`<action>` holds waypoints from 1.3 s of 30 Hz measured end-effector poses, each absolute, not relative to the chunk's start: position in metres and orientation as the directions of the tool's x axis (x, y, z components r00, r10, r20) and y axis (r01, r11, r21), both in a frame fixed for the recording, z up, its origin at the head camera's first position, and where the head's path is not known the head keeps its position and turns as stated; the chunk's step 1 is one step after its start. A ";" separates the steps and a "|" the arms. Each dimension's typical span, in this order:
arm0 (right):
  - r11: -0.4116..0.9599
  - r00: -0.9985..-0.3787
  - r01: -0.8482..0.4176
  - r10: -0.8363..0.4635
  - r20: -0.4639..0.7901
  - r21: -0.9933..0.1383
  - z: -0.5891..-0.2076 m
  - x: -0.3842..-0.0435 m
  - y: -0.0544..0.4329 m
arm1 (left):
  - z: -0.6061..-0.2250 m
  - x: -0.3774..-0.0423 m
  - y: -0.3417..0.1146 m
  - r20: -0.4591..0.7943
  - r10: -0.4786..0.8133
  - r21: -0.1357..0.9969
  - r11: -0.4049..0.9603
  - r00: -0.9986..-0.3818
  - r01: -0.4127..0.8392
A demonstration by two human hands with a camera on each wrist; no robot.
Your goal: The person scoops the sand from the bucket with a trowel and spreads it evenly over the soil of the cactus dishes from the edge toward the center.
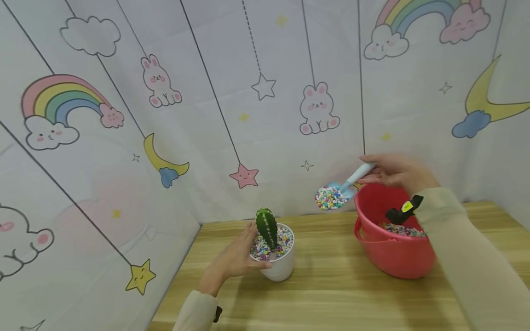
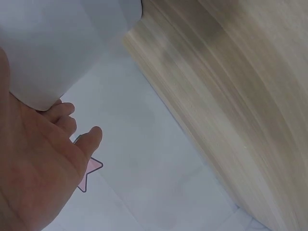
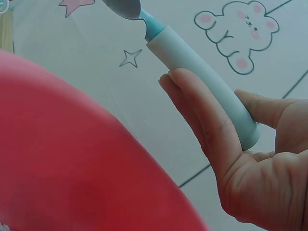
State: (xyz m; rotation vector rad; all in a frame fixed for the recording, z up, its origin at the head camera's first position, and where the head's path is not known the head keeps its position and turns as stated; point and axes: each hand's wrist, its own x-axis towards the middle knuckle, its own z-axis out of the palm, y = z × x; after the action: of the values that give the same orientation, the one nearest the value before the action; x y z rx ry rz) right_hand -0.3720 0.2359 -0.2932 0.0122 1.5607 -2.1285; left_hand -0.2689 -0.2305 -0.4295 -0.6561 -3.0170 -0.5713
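In the head view my right hand grips a small light-blue shovel by its handle, above the left rim of a red bucket. Colourful beads lie heaped on the shovel's blade. The right wrist view has thumb and fingers around the pale handle. A white flower pot stands on the table, with a green cactus upright amid mixed beads. My left hand holds the pot from its left side, thumb at the front. The left wrist view has its palm against the white wall.
More beads lie inside the bucket, whose handle hangs on its near left side. The wood-grain table ends at a printed cloth backdrop behind and on the left.
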 end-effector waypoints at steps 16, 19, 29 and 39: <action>-0.247 -0.852 0.449 -0.409 -0.327 -0.859 -0.297 -0.374 0.182 | -0.426 -0.257 -0.224 0.087 0.316 0.311 0.893 -0.945 0.327; -0.236 -0.847 0.456 -0.411 -0.337 -0.858 -0.300 -0.374 0.173 | -0.427 -0.256 -0.223 0.083 0.299 0.309 0.899 -0.950 0.310; -0.214 -0.837 0.475 -0.411 -0.363 -0.853 -0.309 -0.376 0.148 | -0.428 -0.255 -0.219 0.084 0.268 0.308 0.909 -0.960 0.280; -0.184 -0.836 0.482 -0.390 -0.386 -0.857 -0.319 -0.381 0.126 | -0.427 -0.254 -0.220 0.076 0.270 0.297 0.913 -0.960 0.280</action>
State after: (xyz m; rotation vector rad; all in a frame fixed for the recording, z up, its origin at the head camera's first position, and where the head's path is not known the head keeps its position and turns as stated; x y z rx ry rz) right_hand -0.3810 0.1260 -0.3186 0.1075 1.5317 -2.0571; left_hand -0.2539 -0.2200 -0.4269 -0.4374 -3.0394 -0.4788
